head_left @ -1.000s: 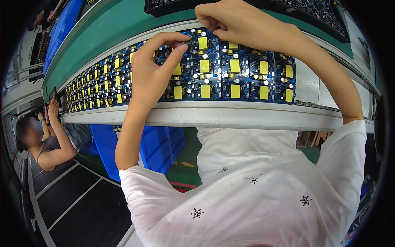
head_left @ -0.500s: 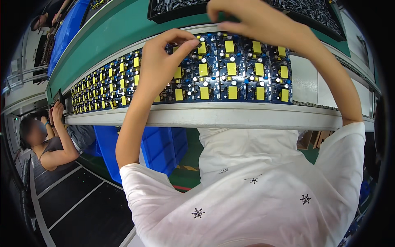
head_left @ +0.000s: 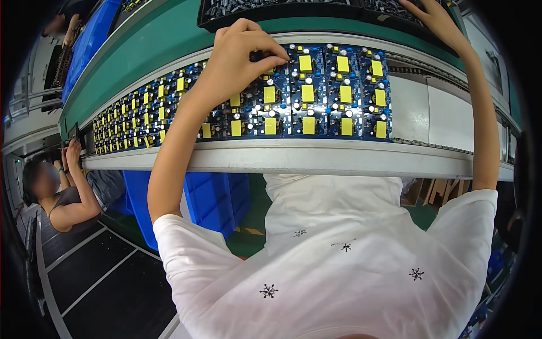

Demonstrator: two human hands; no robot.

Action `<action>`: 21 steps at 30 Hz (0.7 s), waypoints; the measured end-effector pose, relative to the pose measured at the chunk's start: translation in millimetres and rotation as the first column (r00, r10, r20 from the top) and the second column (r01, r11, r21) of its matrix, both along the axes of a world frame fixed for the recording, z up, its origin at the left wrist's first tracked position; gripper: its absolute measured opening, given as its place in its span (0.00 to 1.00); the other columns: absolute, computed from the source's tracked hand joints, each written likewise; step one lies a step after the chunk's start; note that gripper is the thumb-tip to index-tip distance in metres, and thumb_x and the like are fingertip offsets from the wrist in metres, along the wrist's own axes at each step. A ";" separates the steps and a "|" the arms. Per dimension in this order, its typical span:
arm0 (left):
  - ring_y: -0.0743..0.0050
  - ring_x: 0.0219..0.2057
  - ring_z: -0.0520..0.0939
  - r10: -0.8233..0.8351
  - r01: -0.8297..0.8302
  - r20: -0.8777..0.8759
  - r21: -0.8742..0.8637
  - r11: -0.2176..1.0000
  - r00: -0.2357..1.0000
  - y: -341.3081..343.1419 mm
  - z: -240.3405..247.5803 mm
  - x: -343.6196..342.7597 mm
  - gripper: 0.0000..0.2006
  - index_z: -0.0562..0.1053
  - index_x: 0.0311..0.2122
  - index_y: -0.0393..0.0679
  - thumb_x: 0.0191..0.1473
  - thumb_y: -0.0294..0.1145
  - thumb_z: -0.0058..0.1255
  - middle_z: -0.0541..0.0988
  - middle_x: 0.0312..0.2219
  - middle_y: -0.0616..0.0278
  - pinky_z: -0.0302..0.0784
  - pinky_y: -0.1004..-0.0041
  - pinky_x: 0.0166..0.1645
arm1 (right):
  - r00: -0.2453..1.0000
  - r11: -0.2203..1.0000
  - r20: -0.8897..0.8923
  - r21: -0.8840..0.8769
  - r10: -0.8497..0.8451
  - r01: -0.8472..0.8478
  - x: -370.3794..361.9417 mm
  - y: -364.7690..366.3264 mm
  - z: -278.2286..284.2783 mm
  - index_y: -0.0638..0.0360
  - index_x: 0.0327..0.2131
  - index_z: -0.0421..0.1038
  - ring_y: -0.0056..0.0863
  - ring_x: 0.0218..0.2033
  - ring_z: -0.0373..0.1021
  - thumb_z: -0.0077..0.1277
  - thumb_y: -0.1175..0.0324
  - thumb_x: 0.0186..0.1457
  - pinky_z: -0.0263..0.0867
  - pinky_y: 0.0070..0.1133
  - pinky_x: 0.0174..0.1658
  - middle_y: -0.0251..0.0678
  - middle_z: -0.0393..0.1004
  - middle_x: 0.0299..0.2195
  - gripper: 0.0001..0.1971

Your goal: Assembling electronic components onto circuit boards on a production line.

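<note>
Blue circuit boards (head_left: 355, 135) with yellow blocks and small round parts lie in rows along the line in front of me. My left hand (head_left: 243, 53) is over the far row, thumb and forefinger pinched together at a board's edge. Whatever is between those fingertips is too small to make out. At the far right, my right hand (head_left: 437, 22) reaches over a black bin (head_left: 403, 25) of small dark parts. Its thumb is stretched away from the other fingers, which the picture's top edge partly cuts off.
A second black bin (head_left: 212, 24) of dark parts stands beyond the boards on the green surface (head_left: 169, 42). A white rail (head_left: 316, 155) runs along the near side, with a chain (head_left: 435, 148) at the right. Blue crates (head_left: 212, 198) stand below. A co-worker (head_left: 73, 195) works at the left.
My right hand has moved away from the boards, up and right to the bin. My left hand stays pinched over the far row, a bit farther out. The boards appear shifted slightly left in view.
</note>
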State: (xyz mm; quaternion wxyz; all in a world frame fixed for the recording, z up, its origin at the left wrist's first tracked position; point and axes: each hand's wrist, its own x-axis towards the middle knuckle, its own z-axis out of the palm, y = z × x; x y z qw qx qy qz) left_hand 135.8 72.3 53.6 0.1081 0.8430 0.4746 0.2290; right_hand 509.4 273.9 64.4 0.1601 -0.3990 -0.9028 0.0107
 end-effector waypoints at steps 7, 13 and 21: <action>0.69 0.45 0.74 0.045 -0.044 -0.034 0.051 0.998 0.998 -1.9 0.3 8.2 0.04 0.83 0.33 0.50 0.51 0.33 0.62 0.82 0.31 0.71 0.59 0.66 0.56 | 0.973 0.967 -0.228 -0.252 -0.032 -0.027 -5.1 -16.1 10.9 0.65 0.39 0.72 0.26 0.34 0.70 0.51 0.68 0.61 0.67 0.24 0.40 0.39 0.75 0.33 0.09; 0.69 0.44 0.74 0.036 -0.028 -0.108 0.071 0.997 0.994 -5.1 6.4 9.9 0.05 0.83 0.34 0.49 0.50 0.31 0.61 0.81 0.29 0.70 0.59 0.66 0.55 | 0.949 0.956 -0.283 -0.290 -0.136 0.051 -12.4 -23.8 12.1 0.66 0.37 0.73 0.22 0.33 0.70 0.51 0.70 0.61 0.66 0.21 0.38 0.34 0.74 0.30 0.08; 0.70 0.42 0.74 0.014 -0.008 -0.094 0.072 0.997 0.995 -7.0 14.7 10.4 0.05 0.80 0.33 0.48 0.48 0.29 0.62 0.81 0.27 0.71 0.60 0.66 0.54 | 0.963 0.987 -0.264 0.130 -0.061 0.098 4.7 -1.5 -9.1 0.68 0.35 0.74 0.29 0.35 0.72 0.47 0.68 0.63 0.67 0.24 0.39 0.40 0.75 0.30 0.11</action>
